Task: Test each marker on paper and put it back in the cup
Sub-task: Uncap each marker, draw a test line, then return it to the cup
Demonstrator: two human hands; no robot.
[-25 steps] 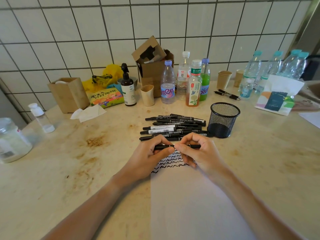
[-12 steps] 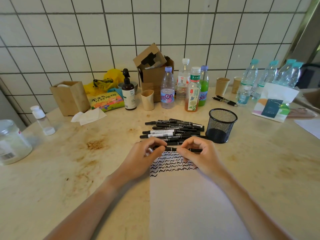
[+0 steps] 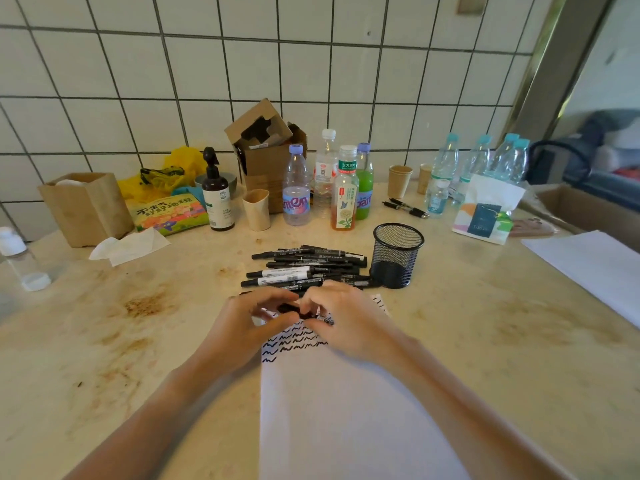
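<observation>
Pinching one black marker (image 3: 313, 315) from both ends: left hand (image 3: 242, 327) and right hand (image 3: 349, 323) curled round it over the top of the paper (image 3: 339, 410), long axis running 9 to 3 o'clock. Probably capping or uncapping; cannot tell which. Mesh cup (image 3: 396, 256) upright at 1 o'clock, nearer the right hand, seemingly empty. One cup, one scribbled sheet, several rows of squiggles. Marker pile (image 3: 304, 268) at 12 o'clock, just beyond the fingers, roughly ten, exact count unclear.
</observation>
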